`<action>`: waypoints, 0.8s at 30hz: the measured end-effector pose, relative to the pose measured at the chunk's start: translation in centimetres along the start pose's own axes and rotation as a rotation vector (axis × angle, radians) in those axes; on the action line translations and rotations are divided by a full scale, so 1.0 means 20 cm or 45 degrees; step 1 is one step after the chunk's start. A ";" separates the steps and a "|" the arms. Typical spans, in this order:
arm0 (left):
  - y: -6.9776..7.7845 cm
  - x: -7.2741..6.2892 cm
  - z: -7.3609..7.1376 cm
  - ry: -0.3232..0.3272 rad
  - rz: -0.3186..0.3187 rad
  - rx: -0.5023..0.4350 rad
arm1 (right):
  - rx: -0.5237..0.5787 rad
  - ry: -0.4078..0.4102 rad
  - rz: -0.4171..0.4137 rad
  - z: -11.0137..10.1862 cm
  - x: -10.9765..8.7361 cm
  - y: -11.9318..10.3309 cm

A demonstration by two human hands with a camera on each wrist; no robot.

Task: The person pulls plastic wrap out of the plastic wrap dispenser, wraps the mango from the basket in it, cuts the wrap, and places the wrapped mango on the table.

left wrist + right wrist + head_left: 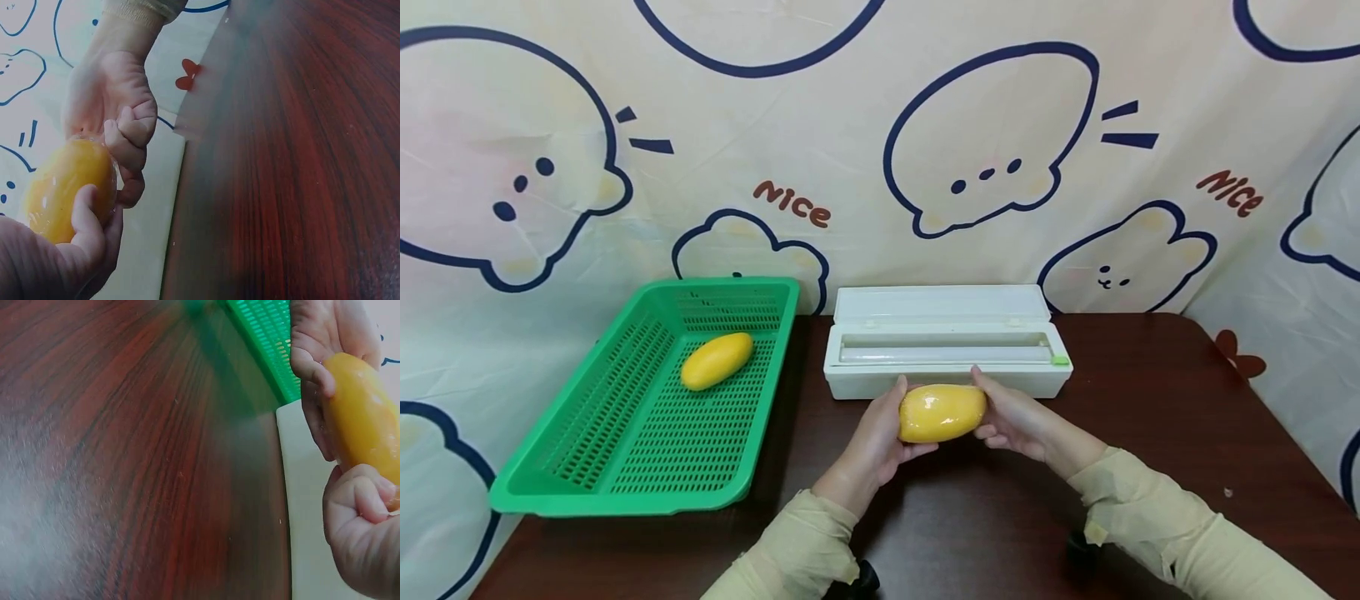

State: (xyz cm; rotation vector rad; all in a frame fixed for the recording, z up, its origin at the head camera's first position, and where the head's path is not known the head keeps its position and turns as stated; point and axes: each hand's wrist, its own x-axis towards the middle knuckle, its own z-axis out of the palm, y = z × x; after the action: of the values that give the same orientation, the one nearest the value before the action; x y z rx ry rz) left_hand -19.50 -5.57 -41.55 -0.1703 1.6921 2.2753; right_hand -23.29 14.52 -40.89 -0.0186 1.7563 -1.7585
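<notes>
A yellow mango (942, 413) is held up between both hands, over the table in front of a white cling film dispenser (940, 385). Its skin shines, and clear film with small wrinkles shows round it in the left wrist view. The left hand (880, 433) grips the left end, thumb on top and fingers beneath. At the right end is the right hand (1018, 421), its thumb along the mango's edge and its fingers curled in against that end. A second mango (717, 362) lies in the green basket (625, 503) at the left.
The dispenser's lid (940, 305) stands open at the back, showing a film roll (943, 354) and a green slider (1060, 361) at its right end. Behind the dark wooden table (1150, 392) hangs a cloth (850, 150) printed with cartoons.
</notes>
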 end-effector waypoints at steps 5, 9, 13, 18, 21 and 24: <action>-0.01 -0.01 0.00 0.016 0.009 -0.021 | 0.116 0.002 -0.075 0.02 0.00 0.02; -0.01 -0.01 0.00 0.048 0.006 -0.041 | 0.195 -0.057 -0.114 0.02 -0.01 0.03; 0.00 0.00 -0.02 0.048 0.010 -0.013 | 0.213 -0.156 -0.125 0.00 0.01 0.04; 0.03 0.02 -0.05 -0.009 -0.015 0.057 | 0.177 -0.302 -0.144 -0.08 0.02 0.06; 0.04 0.02 -0.06 -0.028 -0.034 0.064 | 0.105 -0.371 -0.189 -0.13 0.03 0.07; 0.04 0.01 -0.05 -0.029 -0.051 0.059 | 0.053 -0.431 -0.220 -0.17 0.02 0.06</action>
State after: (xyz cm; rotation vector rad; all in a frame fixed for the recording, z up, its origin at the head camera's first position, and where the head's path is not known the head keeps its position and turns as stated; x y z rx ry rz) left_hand -20.06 -6.80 -41.13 -0.1664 1.7133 2.1989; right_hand -24.55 17.40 -42.60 -0.4373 1.5073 -1.7895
